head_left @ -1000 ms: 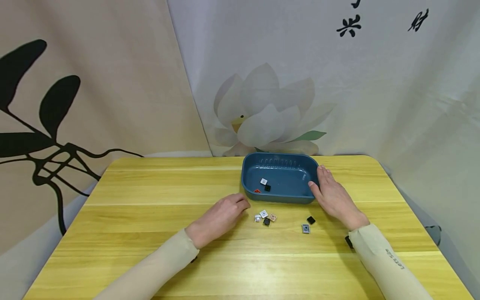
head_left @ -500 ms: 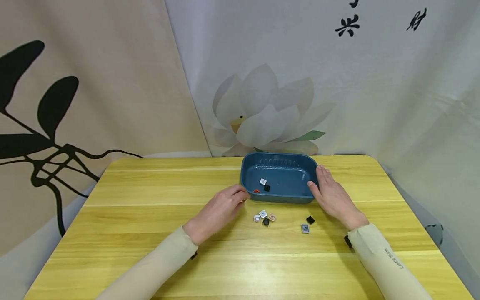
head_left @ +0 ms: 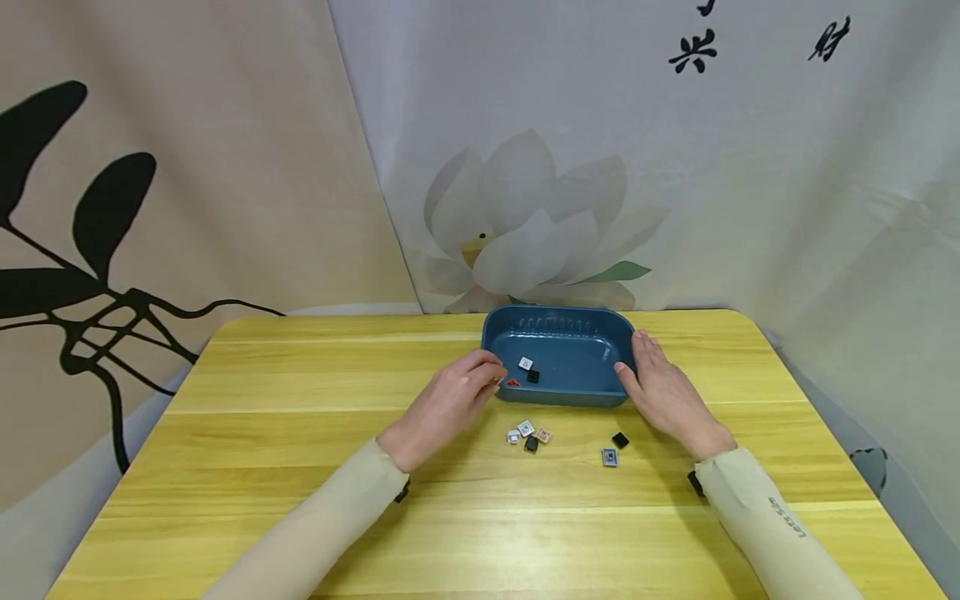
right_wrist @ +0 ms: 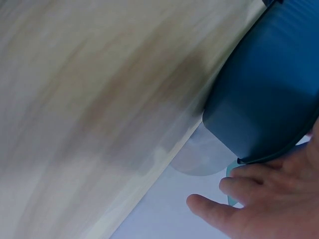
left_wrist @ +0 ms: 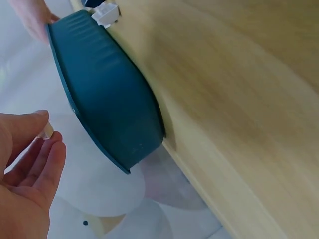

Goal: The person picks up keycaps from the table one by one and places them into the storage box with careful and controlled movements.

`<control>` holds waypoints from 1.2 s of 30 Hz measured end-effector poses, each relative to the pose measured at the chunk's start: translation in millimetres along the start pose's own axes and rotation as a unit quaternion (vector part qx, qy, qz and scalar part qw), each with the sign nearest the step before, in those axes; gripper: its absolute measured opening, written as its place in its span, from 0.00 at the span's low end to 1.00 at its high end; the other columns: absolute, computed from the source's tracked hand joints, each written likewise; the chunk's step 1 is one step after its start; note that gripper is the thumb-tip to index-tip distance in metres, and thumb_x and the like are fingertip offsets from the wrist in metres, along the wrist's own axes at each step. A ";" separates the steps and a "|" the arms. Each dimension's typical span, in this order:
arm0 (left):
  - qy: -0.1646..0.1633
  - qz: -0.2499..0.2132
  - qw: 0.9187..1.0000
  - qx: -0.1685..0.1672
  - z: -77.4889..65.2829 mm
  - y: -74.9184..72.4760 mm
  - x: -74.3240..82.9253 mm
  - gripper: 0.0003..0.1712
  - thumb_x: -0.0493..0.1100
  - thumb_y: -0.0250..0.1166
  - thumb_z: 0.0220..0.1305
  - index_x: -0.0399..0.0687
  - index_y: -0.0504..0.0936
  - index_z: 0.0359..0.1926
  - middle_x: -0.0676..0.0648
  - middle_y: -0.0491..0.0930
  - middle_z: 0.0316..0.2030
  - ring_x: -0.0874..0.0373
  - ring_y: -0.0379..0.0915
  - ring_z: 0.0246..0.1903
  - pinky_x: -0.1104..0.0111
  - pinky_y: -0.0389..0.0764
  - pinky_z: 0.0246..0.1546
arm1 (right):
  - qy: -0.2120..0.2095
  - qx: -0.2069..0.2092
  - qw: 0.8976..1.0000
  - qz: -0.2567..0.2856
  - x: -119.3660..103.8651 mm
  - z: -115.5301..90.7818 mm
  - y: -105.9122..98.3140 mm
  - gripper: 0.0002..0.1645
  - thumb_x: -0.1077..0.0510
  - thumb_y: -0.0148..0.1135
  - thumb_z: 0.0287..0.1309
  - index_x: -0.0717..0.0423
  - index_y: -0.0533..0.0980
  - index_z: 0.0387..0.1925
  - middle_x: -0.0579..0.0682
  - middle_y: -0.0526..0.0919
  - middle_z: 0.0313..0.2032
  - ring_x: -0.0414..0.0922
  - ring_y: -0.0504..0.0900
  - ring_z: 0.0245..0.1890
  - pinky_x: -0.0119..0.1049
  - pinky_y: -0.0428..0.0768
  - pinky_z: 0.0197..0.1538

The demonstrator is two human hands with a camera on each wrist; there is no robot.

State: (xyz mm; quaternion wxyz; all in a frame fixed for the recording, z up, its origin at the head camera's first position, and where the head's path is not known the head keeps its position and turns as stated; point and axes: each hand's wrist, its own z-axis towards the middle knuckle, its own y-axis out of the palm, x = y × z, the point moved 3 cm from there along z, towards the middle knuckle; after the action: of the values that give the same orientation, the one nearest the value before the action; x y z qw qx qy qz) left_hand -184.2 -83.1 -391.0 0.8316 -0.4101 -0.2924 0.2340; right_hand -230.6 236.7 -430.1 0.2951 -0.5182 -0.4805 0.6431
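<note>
Backdrop cloth (head_left: 247, 192), printed with a pale flower and dark leaves: is hanging across the upper half of the head view.
Wooden table (head_left: 337, 362): is filling much of the lower half.
Blue tray (head_left: 573, 397): is standing near the table's far edge, right of centre.
Right hand (head_left: 663, 396): is resting against the tray's right end. Fingers are extending straight, mostly together in the head view; in the right wrist view one is standing apart from the rest.
Left hand (head_left: 453, 392): is hovering by the tray's near left corner, showing clear of its wall in the left wrist view. Thumb and fingertips are pinching a pale piece (left_wrist: 47, 131).
Pieces inside the tray, left part: a white one (head_left: 526, 363), a black one (head_left: 533, 377) and a red one (head_left: 513, 382) are lying near one another.
Pieces on the table, below the tray: two white blocks (head_left: 526, 428), a tan block (head_left: 543, 436) and a dark block (head_left: 531, 444) are clustering at lower centre; a black square (head_left: 620, 440) and a grey square (head_left: 611, 457) are lying farther right.
</note>
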 end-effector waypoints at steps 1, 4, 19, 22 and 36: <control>-0.004 0.000 1.000 0.002 2.2 0.6 -0.5 0.12 0.29 0.73 0.62 0.39 0.88 0.47 0.46 0.82 0.47 0.57 0.83 0.44 0.71 0.84 0.47 | 0.000 0.000 1.000 -0.001 0.0 0.0 -0.1 0.47 0.39 0.33 0.83 0.75 0.41 0.78 0.72 0.42 0.79 0.68 0.45 0.79 0.62 0.50 0.77; -0.016 0.005 1.000 0.004 9.2 2.9 -1.8 0.13 0.30 0.74 0.62 0.41 0.88 0.47 0.48 0.82 0.47 0.58 0.82 0.44 0.71 0.84 0.47 | 0.000 0.002 1.000 -0.002 0.0 0.0 -0.4 0.47 0.39 0.34 0.83 0.75 0.42 0.78 0.72 0.42 0.79 0.68 0.45 0.79 0.62 0.50 0.77; -0.049 0.033 0.998 -0.035 43.0 22.7 -11.2 0.09 0.35 0.71 0.68 0.42 0.87 0.48 0.47 0.82 0.47 0.57 0.82 0.44 0.71 0.84 0.44 | -0.001 0.006 1.000 0.001 -0.8 1.1 -0.2 0.47 0.39 0.34 0.83 0.75 0.42 0.78 0.72 0.43 0.79 0.68 0.45 0.78 0.63 0.51 0.76; -0.061 0.042 0.996 -0.050 47.6 27.1 -14.8 0.08 0.34 0.70 0.68 0.42 0.88 0.48 0.46 0.82 0.47 0.56 0.82 0.44 0.69 0.84 0.45 | -0.001 0.005 1.000 0.002 -0.7 1.7 0.0 0.47 0.39 0.33 0.83 0.75 0.42 0.78 0.72 0.43 0.79 0.68 0.45 0.79 0.63 0.51 0.76; -0.093 0.101 0.982 -0.128 61.5 47.9 -25.3 0.06 0.35 0.69 0.70 0.43 0.90 0.44 0.48 0.83 0.40 0.57 0.81 0.39 0.70 0.85 0.44 | 0.000 0.003 1.000 0.001 1.1 2.6 1.4 0.47 0.39 0.33 0.83 0.75 0.42 0.78 0.72 0.42 0.79 0.68 0.45 0.79 0.63 0.50 0.76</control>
State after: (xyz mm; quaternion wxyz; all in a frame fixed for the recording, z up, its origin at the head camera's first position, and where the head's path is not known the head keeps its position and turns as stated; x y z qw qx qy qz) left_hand -251.3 -39.0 -407.4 0.7138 -0.5168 -0.3528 0.3146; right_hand -233.3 236.4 -431.8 0.2962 -0.5176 -0.4780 0.6449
